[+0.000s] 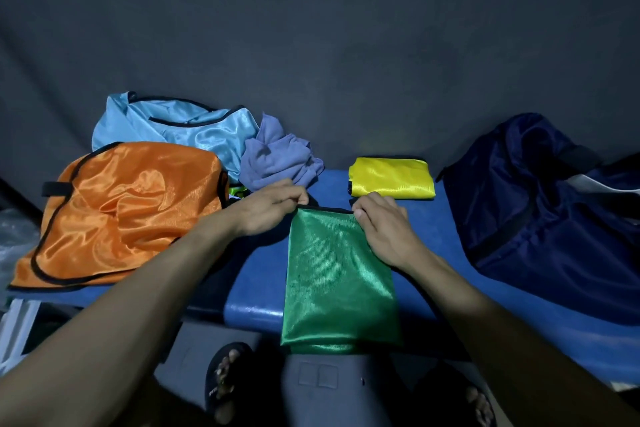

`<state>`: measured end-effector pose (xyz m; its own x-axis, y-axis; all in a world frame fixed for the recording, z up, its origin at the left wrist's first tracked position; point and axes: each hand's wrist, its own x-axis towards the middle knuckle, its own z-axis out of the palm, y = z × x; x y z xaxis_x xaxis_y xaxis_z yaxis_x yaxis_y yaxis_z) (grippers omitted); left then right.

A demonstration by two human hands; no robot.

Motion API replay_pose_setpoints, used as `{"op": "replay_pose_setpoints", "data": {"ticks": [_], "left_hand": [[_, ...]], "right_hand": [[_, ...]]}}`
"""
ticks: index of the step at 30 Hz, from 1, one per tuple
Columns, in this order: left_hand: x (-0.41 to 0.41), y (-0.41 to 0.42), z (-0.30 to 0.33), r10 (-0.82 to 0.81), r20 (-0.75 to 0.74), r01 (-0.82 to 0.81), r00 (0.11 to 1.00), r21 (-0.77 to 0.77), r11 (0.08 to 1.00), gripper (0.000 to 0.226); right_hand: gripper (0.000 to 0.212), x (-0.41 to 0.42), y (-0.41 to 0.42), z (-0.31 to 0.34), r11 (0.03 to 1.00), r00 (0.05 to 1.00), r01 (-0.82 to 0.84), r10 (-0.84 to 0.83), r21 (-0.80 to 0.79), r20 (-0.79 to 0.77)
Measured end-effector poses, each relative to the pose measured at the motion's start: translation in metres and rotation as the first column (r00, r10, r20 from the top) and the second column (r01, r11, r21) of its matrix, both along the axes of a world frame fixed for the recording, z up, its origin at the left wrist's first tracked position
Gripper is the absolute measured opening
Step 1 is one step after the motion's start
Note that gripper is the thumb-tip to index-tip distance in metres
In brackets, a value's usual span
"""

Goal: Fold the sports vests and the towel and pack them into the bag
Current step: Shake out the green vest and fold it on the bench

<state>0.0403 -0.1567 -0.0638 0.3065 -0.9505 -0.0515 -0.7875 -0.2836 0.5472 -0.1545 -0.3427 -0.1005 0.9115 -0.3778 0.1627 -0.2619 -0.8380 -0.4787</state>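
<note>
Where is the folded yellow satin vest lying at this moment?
In the head view, the folded yellow satin vest lies on the blue table, beyond the right hand, between the crumpled purple towel and the navy bag.

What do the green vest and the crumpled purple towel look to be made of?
Green vest: thin, glossy synthetic, likely polyester, judging by its satin sheen and fine ribbed weave; black binding along the top edge, pinched by both hands. Purple towel: matte, soft cloth, maybe microfibre or cotton; no shine, and it bunches in loose folds.

Dim scene, soft overhead sheen on satin, wide-angle bowing at edges.
</note>
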Motion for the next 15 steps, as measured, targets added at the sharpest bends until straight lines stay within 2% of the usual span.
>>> {"op": "replay_pose_setpoints", "data": {"ticks": [3, 6, 8, 10, 12, 13, 15], "left_hand": [[0.0, -0.003, -0.008, 0.015, 0.243, -0.012, 0.97, -0.012, 1.0, 0.023], [-0.004, -0.003, -0.009, 0.063, 0.35, -0.077, 0.935, 0.027, 0.997, 0.027], [-0.011, -0.005, -0.002, 0.198, 0.342, -0.179, 0.919, -0.085, 0.98, 0.024], [-0.025, -0.007, 0.008, 0.278, 0.336, -0.19, 0.9, -0.27, 0.944, 0.025], [-0.047, -0.004, 0.014, 0.161, 0.304, -0.047, 0.939, -0.351, 0.935, 0.025], [-0.058, -0.002, 0.013, 0.052, 0.311, 0.048, 0.949, -0.306, 0.951, 0.028], [-0.075, 0.002, 0.001, -0.129, 0.383, 0.17, 0.915, -0.075, 0.983, 0.041]], "right_hand": [[0.02, 0.002, -0.004, 0.005, 0.998, 0.999, -0.016, 0.018, 0.055, -0.029], [0.018, 0.003, -0.008, 0.009, 0.995, 0.999, -0.016, 0.02, 0.102, -0.037], [0.016, 0.004, -0.008, 0.008, 0.995, 1.0, 0.011, -0.012, 0.096, 0.014], [0.014, 0.006, -0.003, 0.006, 0.996, 0.994, 0.072, -0.076, 0.056, 0.074], [0.018, 0.007, 0.003, 0.005, 0.99, 0.985, 0.142, -0.141, -0.002, 0.097], [0.024, 0.007, 0.005, 0.005, 0.983, 0.98, 0.181, -0.178, -0.027, 0.095], [0.036, 0.005, 0.007, 0.006, 0.968, 0.968, 0.246, -0.242, -0.057, 0.073]]}}
